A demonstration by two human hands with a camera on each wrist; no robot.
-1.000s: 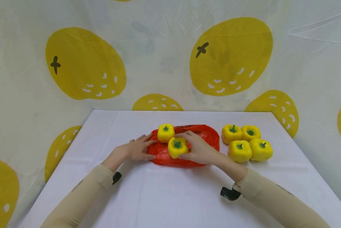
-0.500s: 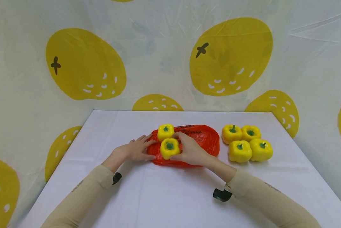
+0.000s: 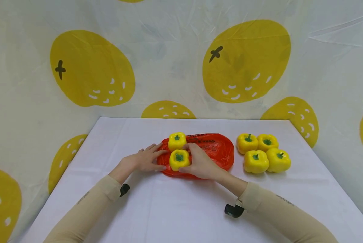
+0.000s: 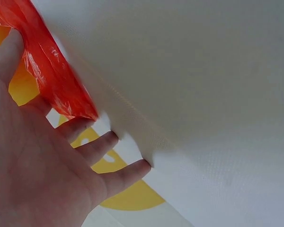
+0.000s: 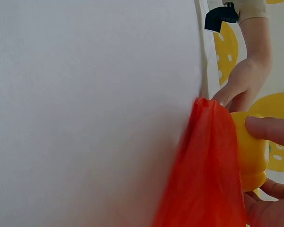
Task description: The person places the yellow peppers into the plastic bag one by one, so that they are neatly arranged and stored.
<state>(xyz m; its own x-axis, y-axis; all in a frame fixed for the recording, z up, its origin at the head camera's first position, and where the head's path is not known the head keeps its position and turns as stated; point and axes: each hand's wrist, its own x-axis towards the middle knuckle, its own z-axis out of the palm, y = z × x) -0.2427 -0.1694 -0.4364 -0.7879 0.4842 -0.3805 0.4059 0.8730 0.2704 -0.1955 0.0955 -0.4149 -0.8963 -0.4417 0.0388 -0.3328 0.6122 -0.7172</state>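
A red plastic bag (image 3: pixel 218 152) with dark print lies flat on the white table. My right hand (image 3: pixel 201 164) holds a yellow bell pepper (image 3: pixel 179 160) over the bag's left part, thumb on the near side. In the right wrist view this bell pepper (image 5: pixel 252 153) stands against the red bag (image 5: pixel 206 175). Just behind it, another yellow bell pepper (image 3: pixel 177 141) sits on the bag. My left hand (image 3: pixel 146 159) rests at the bag's left edge with fingers spread. The left wrist view has its fingertips (image 4: pixel 144 165) on the table and the bag (image 4: pixel 52 71) by its thumb and forefinger.
To the right of the bag, several yellow bell peppers (image 3: pixel 256 162) with green stems stand close together on the white table (image 3: pixel 169 209). A curtain (image 3: pixel 169 60) with large yellow fruit prints hangs behind and beside the table.
My right hand has moved left with the bell pepper, bringing it in front of the other pepper on the bag. The left hand stays at the bag's edge.
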